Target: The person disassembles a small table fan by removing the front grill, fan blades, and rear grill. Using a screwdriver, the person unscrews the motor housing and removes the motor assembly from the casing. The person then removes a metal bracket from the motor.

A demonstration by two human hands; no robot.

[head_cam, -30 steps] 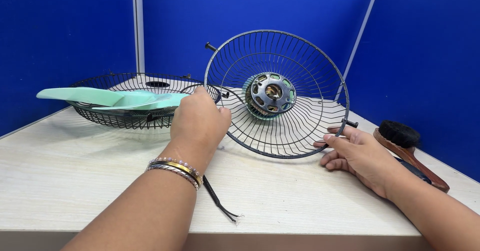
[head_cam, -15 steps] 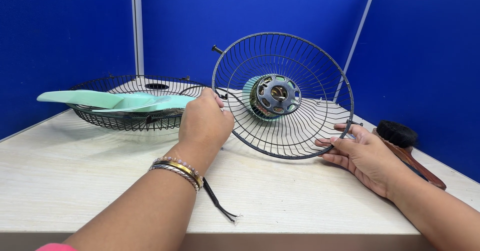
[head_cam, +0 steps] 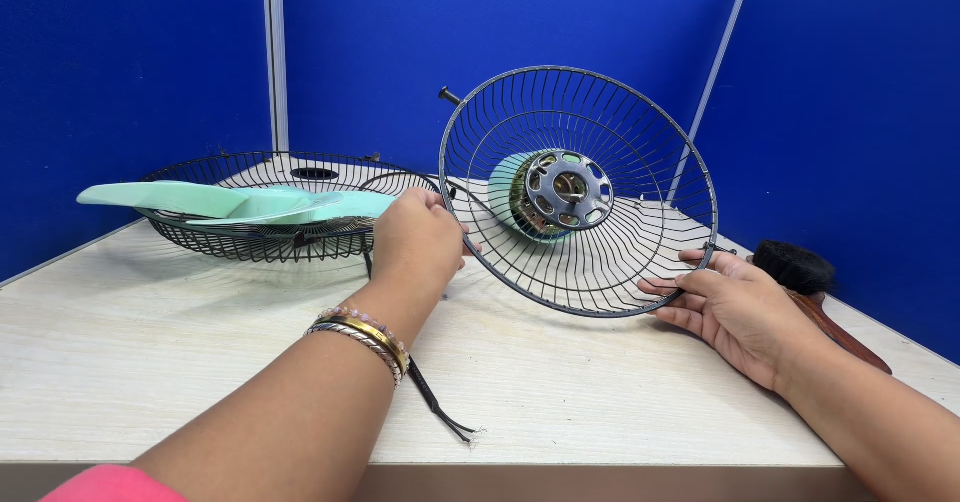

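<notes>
A round dark wire fan guard [head_cam: 600, 262] stands tilted on its rim on the pale table [head_cam: 200, 362], its open side facing me. A grey vented motor hub with a mint green housing [head_cam: 562, 190] sits at its centre. My left hand [head_cam: 418, 240] grips the guard's left rim. My right hand [head_cam: 728, 304] holds the lower right rim with its fingertips. A thin black cable [head_cam: 440, 412] trails from under my left wrist to the table's front edge.
A second wire guard [head_cam: 270, 237] lies flat at the back left with a mint green fan blade [head_cam: 240, 204] resting in it. A black-bristled brush with a brown wooden handle [head_cam: 815, 287] lies at the right. Blue partition walls stand close behind.
The guard has been tipped up and turned more toward me, and it has shifted slightly right. Both hands stayed on its rim.
</notes>
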